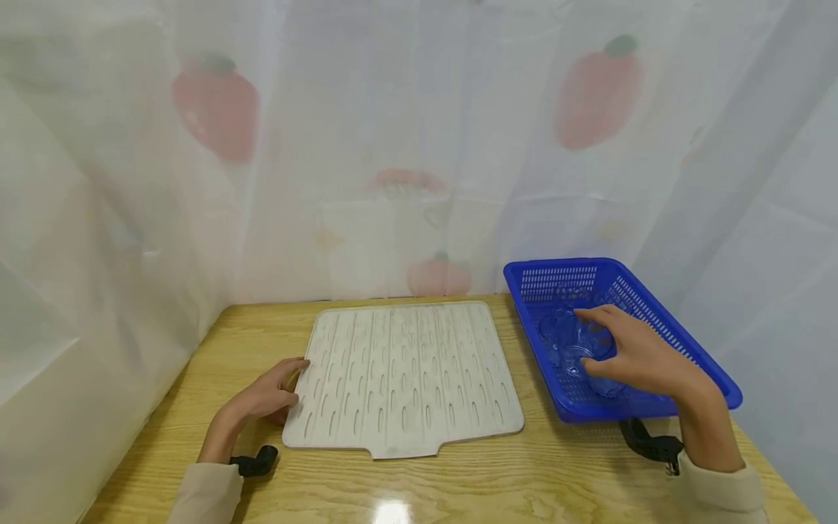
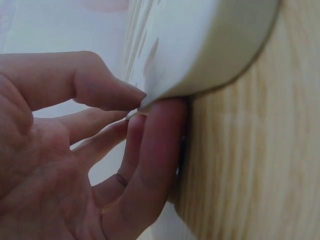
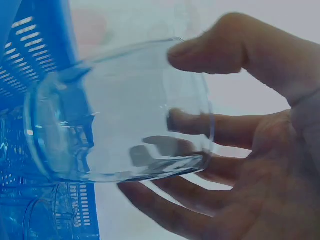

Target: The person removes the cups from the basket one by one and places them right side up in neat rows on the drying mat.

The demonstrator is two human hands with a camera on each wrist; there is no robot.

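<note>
A white draining board (image 1: 402,371) with rows of slots lies flat on the wooden table, a short tab along its near side. At its left edge, my left hand (image 1: 265,393) pinches the rim, the thumb on top and fingertips at the side against the tabletop. Over the blue basket (image 1: 530,342), my right hand (image 1: 638,353) holds a clear glass cup (image 3: 125,115) between thumb and fingers. In the right wrist view the cup lies sideways in the picture, its rim toward the palm and the thumb tip on that rim.
More clear glassware (image 1: 556,327) sits in the basket beside the right hand. The slatted basket stands at the table's right, close to a pale curtain (image 1: 419,145) with red fruit prints. Curtain also borders the wooden table (image 1: 327,487) on both sides.
</note>
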